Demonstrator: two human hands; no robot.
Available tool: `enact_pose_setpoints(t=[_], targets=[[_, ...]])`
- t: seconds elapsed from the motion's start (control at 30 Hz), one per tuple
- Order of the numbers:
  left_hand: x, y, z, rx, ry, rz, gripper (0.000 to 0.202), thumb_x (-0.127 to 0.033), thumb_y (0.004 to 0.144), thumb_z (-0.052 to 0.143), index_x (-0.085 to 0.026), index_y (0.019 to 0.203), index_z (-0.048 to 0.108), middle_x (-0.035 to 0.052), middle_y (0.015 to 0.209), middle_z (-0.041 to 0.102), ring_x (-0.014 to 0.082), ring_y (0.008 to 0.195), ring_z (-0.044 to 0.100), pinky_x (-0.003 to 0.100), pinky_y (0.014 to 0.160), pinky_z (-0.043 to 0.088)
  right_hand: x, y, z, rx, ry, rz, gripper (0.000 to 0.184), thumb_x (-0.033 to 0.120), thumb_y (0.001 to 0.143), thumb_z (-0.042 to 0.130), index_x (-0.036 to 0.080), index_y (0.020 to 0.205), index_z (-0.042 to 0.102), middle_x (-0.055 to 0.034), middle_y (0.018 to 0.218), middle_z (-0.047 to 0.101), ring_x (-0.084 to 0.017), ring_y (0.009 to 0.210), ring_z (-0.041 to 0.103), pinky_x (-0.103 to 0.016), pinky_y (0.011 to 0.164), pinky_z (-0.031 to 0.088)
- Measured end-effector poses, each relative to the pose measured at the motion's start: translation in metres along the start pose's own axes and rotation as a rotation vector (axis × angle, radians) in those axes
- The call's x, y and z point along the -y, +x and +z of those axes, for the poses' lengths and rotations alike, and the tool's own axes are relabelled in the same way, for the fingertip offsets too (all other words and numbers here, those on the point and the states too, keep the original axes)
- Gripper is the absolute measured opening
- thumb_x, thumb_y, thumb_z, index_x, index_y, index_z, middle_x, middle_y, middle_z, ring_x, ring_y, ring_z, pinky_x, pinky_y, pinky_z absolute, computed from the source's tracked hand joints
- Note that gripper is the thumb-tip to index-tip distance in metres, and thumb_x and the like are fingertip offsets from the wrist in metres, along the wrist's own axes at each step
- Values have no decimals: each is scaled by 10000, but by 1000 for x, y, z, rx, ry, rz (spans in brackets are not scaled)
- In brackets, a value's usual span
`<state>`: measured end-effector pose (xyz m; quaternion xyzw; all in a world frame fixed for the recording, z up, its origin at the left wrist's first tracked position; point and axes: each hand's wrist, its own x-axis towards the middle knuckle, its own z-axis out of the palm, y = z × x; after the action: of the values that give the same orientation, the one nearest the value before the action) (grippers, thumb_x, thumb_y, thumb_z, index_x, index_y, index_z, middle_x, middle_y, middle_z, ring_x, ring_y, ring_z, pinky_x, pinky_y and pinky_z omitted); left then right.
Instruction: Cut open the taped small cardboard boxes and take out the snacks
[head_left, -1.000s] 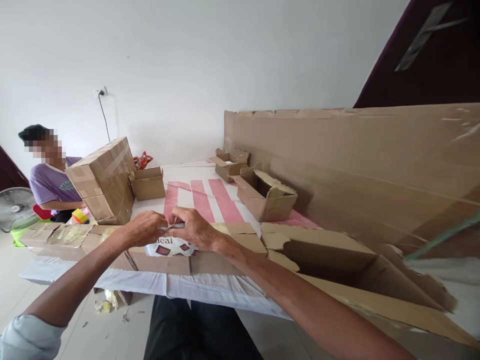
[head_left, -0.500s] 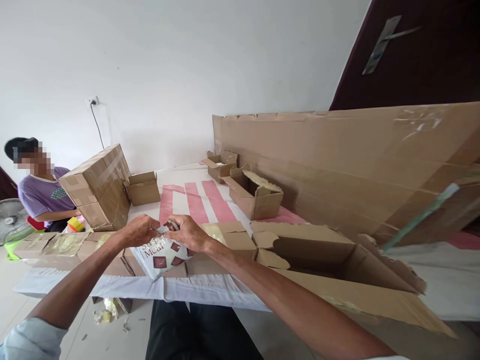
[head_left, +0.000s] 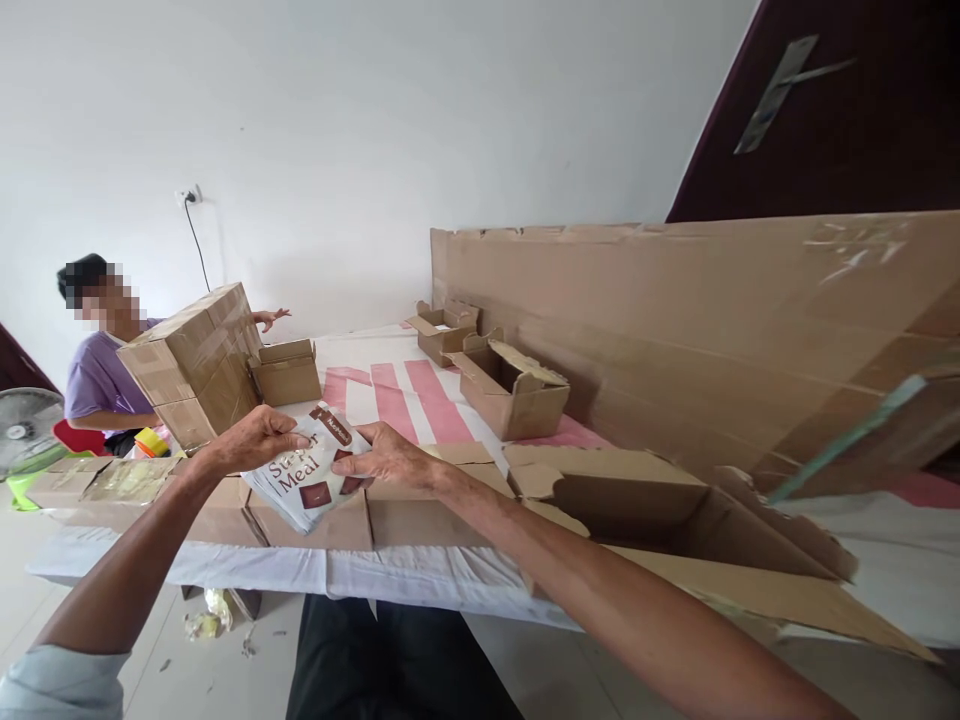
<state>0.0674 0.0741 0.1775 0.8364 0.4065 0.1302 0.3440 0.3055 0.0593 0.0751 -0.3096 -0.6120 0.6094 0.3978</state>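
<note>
Both my hands grip a white pouch [head_left: 322,458] with brown squares and the printed words "Super Meal", held tilted above the near row of cartons. My left hand [head_left: 251,438] is closed on its left edge, thumb across the front. On the right edge, my right hand [head_left: 394,460] pinches the pouch, its thumb lying over the printed face. A brown band crosses the pouch's top. Under it lies a closed cardboard carton [head_left: 311,525] at the table's front edge. To the right of my right hand, a large open carton [head_left: 645,500] shows a dark inside.
Two smaller open boxes, one nearer [head_left: 510,390] and one farther [head_left: 442,332], stand along a tall cardboard sheet [head_left: 637,300]. Stacked taped cartons [head_left: 195,365] and a small box [head_left: 289,372] are at left, by a person in purple [head_left: 109,380]. A fan [head_left: 26,430] stands far left.
The pouch has risen and its top band now shows; my fingers have moved from its top to its sides. The other person has stretched a hand out behind the stacked cartons.
</note>
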Motion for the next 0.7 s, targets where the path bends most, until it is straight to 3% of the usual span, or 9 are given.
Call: enact_pose_setpoints(t=[0.1, 0.3, 0.5, 0.7], targets=[[-1, -2, 1, -65, 10, 27, 527, -592, 841, 744, -137, 620, 593, -29, 531, 505, 83, 471, 440, 199, 439, 269, 8, -2, 1, 33, -5, -16, 558, 488, 623, 969, 153, 993, 720, -26, 804, 764, -201, 708, 759, -292, 642, 598], [-4, -9, -6, -4, -102, -4, 531, -639, 865, 704, -113, 793, 719, 12, 637, 628, 117, 552, 553, 197, 480, 386, 16, -5, -2, -59, 17, -46, 602, 514, 600, 966, 151, 1024, 743, -47, 862, 775, -221, 744, 754, -339, 674, 617], [-10, -7, -9, -82, -39, 31, 482, -572, 825, 766, -119, 694, 662, -5, 566, 584, 101, 492, 509, 191, 444, 338, 27, -9, -2, -59, -24, -79, 547, 543, 653, 925, 158, 990, 733, -30, 816, 758, -211, 740, 734, -311, 644, 582], [-25, -9, -16, -11, -78, 12, 429, -538, 819, 775, -115, 766, 728, 17, 621, 650, 115, 529, 553, 199, 473, 392, 38, -15, 0, -84, -58, -129, 533, 548, 669, 908, 176, 1005, 727, -35, 831, 761, -228, 753, 742, -325, 639, 590]])
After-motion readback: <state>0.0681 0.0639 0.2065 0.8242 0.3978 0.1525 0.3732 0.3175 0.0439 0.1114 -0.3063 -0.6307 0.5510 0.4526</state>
